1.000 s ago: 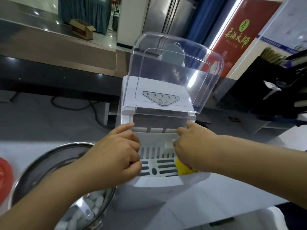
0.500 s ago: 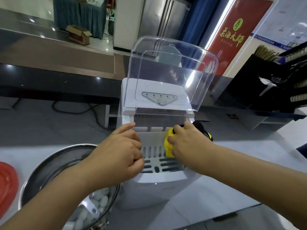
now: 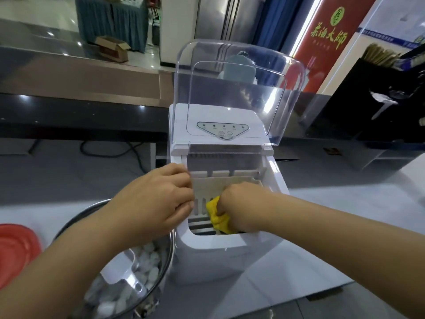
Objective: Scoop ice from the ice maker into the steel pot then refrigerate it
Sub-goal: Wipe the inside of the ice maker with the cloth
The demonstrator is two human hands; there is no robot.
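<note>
I'm clamping my right hand (image 3: pixel 241 207) on a yellow item (image 3: pixel 218 216) — left hand (image 3: pixel 156 201), nine o'clock, gripping the white slotted basket (image 3: pixel 213 185).

1 ice maker (image 3: pixel 230 252), 1 pot (image 3: pixel 124 270), ice pieces (image 3: pixel 150 271) beyond counting, 1 scoop (image 3: pixel 218 218), 1 red lid (image 3: pixel 16 247), 1 left hand (image 3: pixel 156 203), 1 right hand (image 3: pixel 243 208).

A: Ice maker (image 3: pixel 230 254)?
B: Sits centre, on counter (image 3: pixel 345 203). Lid (image 3: pixel 239 88) stands tipped up behind the opening.
A: Inside?
B: Basket (image 3: pixel 216 187) in the opening. Left hand (image 3: pixel 158 201) grips its left wall. Right hand (image 3: pixel 243 208) inside, right half, holds scoop (image 3: pixel 219 215) low in basket.
A: Left of machine?
B: Steel pot (image 3: pixel 171 245), just beside it and nearer the camera, ice (image 3: pixel 147 265) in it. Dish (image 3: pixel 16 247) further left, at frame edge, apart from pot.
A: Right?
B: Rack (image 3: pixel 372 107), behind, well apart.
</note>
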